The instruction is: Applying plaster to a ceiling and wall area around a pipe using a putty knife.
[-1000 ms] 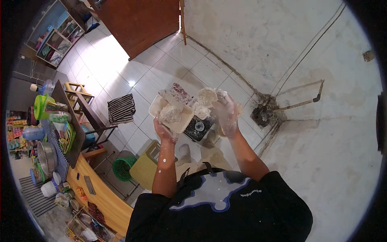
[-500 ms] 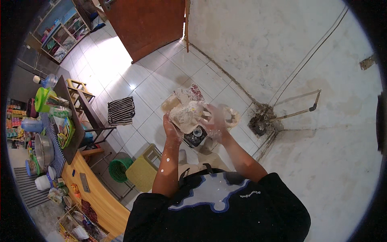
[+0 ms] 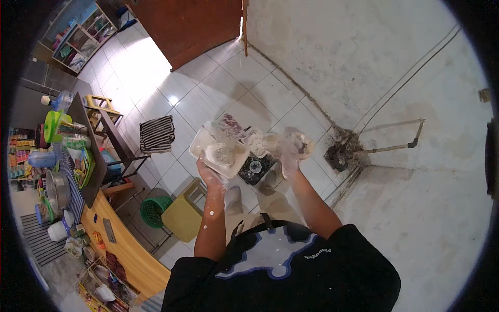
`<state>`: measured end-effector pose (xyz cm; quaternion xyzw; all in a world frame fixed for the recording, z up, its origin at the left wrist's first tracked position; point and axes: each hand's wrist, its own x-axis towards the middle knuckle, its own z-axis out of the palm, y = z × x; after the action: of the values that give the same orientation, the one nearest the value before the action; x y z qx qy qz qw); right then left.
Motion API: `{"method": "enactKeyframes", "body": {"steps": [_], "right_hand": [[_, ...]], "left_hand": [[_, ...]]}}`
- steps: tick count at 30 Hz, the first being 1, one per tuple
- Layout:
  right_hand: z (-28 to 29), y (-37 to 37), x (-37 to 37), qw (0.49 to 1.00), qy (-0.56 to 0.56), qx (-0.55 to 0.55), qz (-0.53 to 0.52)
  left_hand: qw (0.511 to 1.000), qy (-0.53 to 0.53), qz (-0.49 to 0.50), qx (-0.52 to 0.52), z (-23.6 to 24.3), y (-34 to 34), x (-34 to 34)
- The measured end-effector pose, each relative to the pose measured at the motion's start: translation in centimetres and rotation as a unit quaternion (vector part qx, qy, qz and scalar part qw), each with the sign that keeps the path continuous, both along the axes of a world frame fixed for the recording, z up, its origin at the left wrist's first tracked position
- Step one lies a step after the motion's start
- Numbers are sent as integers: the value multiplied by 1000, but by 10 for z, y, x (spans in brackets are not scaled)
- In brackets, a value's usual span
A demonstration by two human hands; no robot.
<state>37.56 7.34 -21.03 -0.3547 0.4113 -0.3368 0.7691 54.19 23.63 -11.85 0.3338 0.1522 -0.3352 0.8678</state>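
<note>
My left hand point(image 3: 210, 173), dusted white, grips the near-left side of a cream plastic tub point(image 3: 240, 165). A heap of white powder point(image 3: 219, 155) lies inside it. My right hand point(image 3: 289, 159), whitened and blurred, is apart from that tub, on its right. It is beside a round cream container point(image 3: 307, 147); whether it grips anything is unclear. Between my hands, a pale powder-covered lump point(image 3: 255, 141) is only partly visible. Below them sits a black square object point(image 3: 250, 173) with a small round clear piece on top. A red-and-white bag point(image 3: 233, 128) lies past the tub.
A yellow-green stool point(image 3: 183, 217) and a green basket point(image 3: 154, 211) stand at left. Beyond is a striped mat point(image 3: 157, 134). A wooden table point(image 3: 130, 249) and a crowded dark table point(image 3: 89, 171) line the left. A wall pipe point(image 3: 390, 147) juts out at right.
My hands have drawn apart. The tub in my left hand has shifted left and now shows its rim and powder. My right hand has moved right, toward the round container, uncovering more of the black object.
</note>
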Motion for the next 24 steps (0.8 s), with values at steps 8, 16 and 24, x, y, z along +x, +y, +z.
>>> {"method": "enactKeyframes", "body": {"steps": [8, 16, 24], "right_hand": [[-249, -112, -38, 753, 554, -143, 326], [-325, -89, 10, 702, 526, -372, 305], [-226, -18, 63, 720, 466, -316, 406]], "left_hand": [[999, -12, -3, 43, -44, -31, -30], [996, 61, 69, -7, -44, -9, -39], [990, -4, 122, 73, -43, 84, -26]]}}
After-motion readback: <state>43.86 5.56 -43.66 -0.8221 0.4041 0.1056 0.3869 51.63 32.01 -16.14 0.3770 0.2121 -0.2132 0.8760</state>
